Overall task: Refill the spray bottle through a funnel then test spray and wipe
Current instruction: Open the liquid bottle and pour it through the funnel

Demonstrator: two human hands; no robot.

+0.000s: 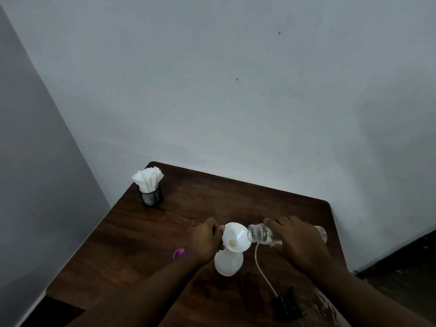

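Note:
A white spray bottle body (228, 263) stands on the dark wooden table (146, 234) with a white funnel (236, 236) set in its neck. My left hand (205, 239) grips the funnel's left rim and the bottle neck. My right hand (299, 241) holds a clear plastic bottle (259, 234) tipped on its side, its open mouth at the funnel's right rim. The black spray head (286, 305) lies on the table near the front, its thin white dip tube (258, 265) curving up toward the bottle.
A black mesh cup (152, 196) with white paper napkins (147, 178) stands at the table's far left corner. A purple cap (178, 253) lies beside my left wrist. Walls close the table in at the back and left; the floor drops away on the right.

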